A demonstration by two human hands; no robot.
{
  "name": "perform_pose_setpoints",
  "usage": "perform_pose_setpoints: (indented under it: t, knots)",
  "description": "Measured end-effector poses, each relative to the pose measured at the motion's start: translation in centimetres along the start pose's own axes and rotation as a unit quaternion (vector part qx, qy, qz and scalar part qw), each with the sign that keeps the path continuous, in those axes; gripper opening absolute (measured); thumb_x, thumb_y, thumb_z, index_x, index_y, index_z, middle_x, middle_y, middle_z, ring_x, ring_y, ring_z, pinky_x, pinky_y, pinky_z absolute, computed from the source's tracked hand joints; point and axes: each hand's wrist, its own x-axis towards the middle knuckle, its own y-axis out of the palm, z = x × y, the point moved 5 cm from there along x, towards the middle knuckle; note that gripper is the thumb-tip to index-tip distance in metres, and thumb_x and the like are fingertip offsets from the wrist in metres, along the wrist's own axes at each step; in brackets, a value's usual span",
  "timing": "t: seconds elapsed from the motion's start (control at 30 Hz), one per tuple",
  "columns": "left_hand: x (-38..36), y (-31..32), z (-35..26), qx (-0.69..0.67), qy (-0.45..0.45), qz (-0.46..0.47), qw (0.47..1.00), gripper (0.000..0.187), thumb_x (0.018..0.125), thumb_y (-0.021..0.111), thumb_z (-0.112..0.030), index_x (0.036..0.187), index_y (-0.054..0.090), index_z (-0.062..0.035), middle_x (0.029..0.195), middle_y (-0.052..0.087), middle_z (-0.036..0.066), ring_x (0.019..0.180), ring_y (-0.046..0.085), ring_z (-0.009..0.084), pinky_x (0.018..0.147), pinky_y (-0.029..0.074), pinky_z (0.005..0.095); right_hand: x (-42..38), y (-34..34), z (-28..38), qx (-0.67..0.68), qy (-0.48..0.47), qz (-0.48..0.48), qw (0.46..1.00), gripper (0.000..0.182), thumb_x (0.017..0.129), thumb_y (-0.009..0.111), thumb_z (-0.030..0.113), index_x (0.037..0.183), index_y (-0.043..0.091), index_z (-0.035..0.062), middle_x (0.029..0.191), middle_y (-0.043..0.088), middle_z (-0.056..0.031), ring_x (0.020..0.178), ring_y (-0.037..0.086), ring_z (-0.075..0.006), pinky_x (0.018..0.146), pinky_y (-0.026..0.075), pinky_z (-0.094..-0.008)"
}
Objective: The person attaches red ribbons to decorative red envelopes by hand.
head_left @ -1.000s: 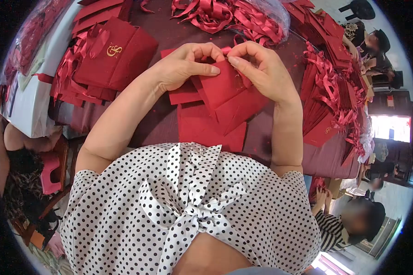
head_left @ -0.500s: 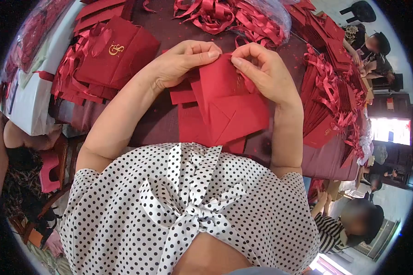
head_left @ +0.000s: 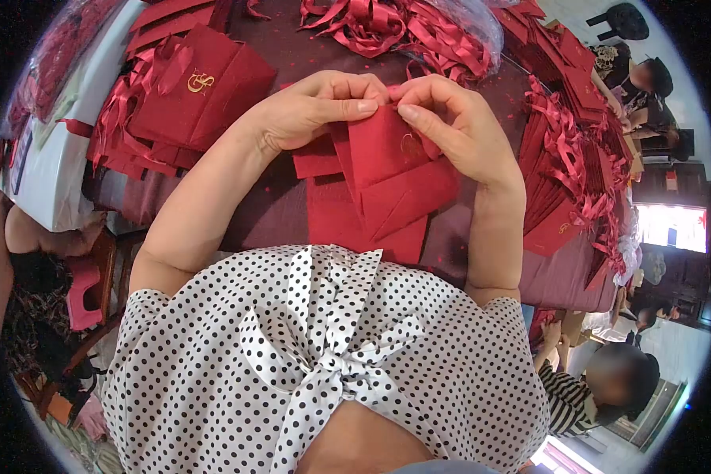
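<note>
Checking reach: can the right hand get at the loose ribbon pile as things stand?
Probably yes. The ribbon pile lies just beyond the right hand, with nothing tall between. But that hand is pinching at the red bag's top edge, so it would likely need to let go first.

The folded red paper bag (head_left: 403, 166) bears a gold emblem; the cotton blouse (head_left: 332, 340) is white with black polka dots.

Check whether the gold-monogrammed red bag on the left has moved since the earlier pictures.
No; the red bag keeps its place relative to the white box.
</note>
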Motion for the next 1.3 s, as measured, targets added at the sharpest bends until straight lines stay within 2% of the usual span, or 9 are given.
perform_pose_setpoints:
  t: [0.27,0.43,0.5,0.63,0.7,0.8,1.03,1.23,1.3]
  knots:
    - [0.0,0.0,-0.2,0.048,0.016,-0.003,0.999,0.015,0.088,0.064,-0.020,0.087,0.057,-0.0069,0.102,0.054,-0.003,0.099,0.049,0.0073,0.091,0.035,0.0222,0.1,0.0,-0.4,-0.013,0.008,-0.007,1.000,0.017,0.087,0.064,0.017,0.093,0.063,0.0011,0.082,0.057,-0.0017,0.069,0.051,-0.0072,0.058,0.041,-0.0236]
    - [-0.2,0.5,-0.4,-0.012,-0.010,-0.002,1.000,0.017,0.090,0.062,-0.022,0.091,0.056,-0.0066,0.103,0.054,-0.003,0.100,0.048,0.0063,0.091,0.036,0.0224,-0.1,0.0,-0.1,0.009,0.012,-0.012,1.000,0.016,0.086,0.065,0.017,0.092,0.063,0.0021,0.083,0.058,-0.0036,0.071,0.054,-0.0109,0.061,0.044,-0.0258]
    - [-0.1,0.3,-0.4,0.016,0.010,-0.020,1.000,0.017,0.091,0.062,-0.023,0.091,0.056,-0.0064,0.102,0.054,-0.003,0.099,0.048,0.0061,0.091,0.035,0.0223,0.0,-0.2,0.7,-0.094,-0.121,-0.081,0.985,0.015,0.084,0.066,0.016,0.090,0.063,0.0024,0.083,0.060,-0.0066,0.075,0.058,-0.0173,0.066,0.046,-0.0291]
    - [-0.1,0.0,-0.5,0.100,0.008,-0.049,0.994,0.019,0.092,0.060,-0.023,0.091,0.054,-0.0058,0.098,0.052,-0.003,0.094,0.046,0.0057,0.086,0.035,0.0218,0.2,0.1,0.7,-0.118,-0.079,-0.069,0.987,0.014,0.084,0.066,0.014,0.088,0.063,0.0019,0.084,0.060,-0.0089,0.079,0.060,-0.0221,0.071,0.047,-0.0316]
    - [0.0,0.1,-0.5,0.102,0.016,-0.051,0.993,0.019,0.092,0.060,-0.024,0.090,0.054,-0.0057,0.096,0.051,-0.004,0.092,0.045,0.0056,0.085,0.035,0.0216,0.1,-0.2,1.3,-0.137,-0.170,-0.144,0.965,0.012,0.084,0.065,0.013,0.088,0.062,0.0015,0.082,0.061,-0.0098,0.077,0.061,-0.0221,0.070,0.048,-0.0315]
    - [0.0,0.1,-0.7,0.107,0.025,-0.060,0.992,0.020,0.092,0.059,-0.024,0.089,0.053,-0.0056,0.093,0.049,-0.004,0.089,0.043,0.0056,0.082,0.034,0.0213,-0.3,0.0,2.0,-0.097,-0.069,-0.105,0.987,0.011,0.083,0.065,0.011,0.088,0.062,0.0009,0.079,0.062,-0.0105,0.072,0.062,-0.0229,0.067,0.048,-0.0314]
    - [-0.1,0.1,-0.9,0.171,0.039,-0.069,0.982,0.021,0.092,0.058,-0.024,0.087,0.052,-0.0041,0.092,0.047,-0.003,0.087,0.042,0.0065,0.080,0.035,0.0216,-0.7,1.1,2.3,-0.155,-0.016,-0.073,0.985,0.012,0.081,0.065,0.012,0.085,0.063,0.0016,0.076,0.063,-0.0126,0.064,0.061,-0.0252,0.060,0.048,-0.0337]
    - [0.1,0.7,-1.2,0.335,0.150,-0.083,0.926,0.021,0.094,0.055,-0.020,0.085,0.051,-0.0020,0.095,0.047,0.000,0.090,0.042,0.0103,0.082,0.034,0.0247,-1.1,1.2,2.8,-0.214,-0.072,-0.111,0.968,0.011,0.078,0.065,0.012,0.079,0.061,0.0015,0.076,0.064,-0.0133,0.062,0.061,-0.0273,0.058,0.049,-0.0355]
    - [0.1,0.8,-1.1,0.323,0.140,-0.077,0.933,0.020,0.094,0.055,-0.020,0.085,0.051,-0.0023,0.096,0.048,0.000,0.092,0.043,0.0104,0.084,0.034,0.0253,-1.0,0.9,2.9,-0.208,-0.068,-0.093,0.971,0.011,0.078,0.065,0.012,0.079,0.061,0.0014,0.075,0.064,-0.0137,0.062,0.061,-0.0269,0.058,0.048,-0.0352]
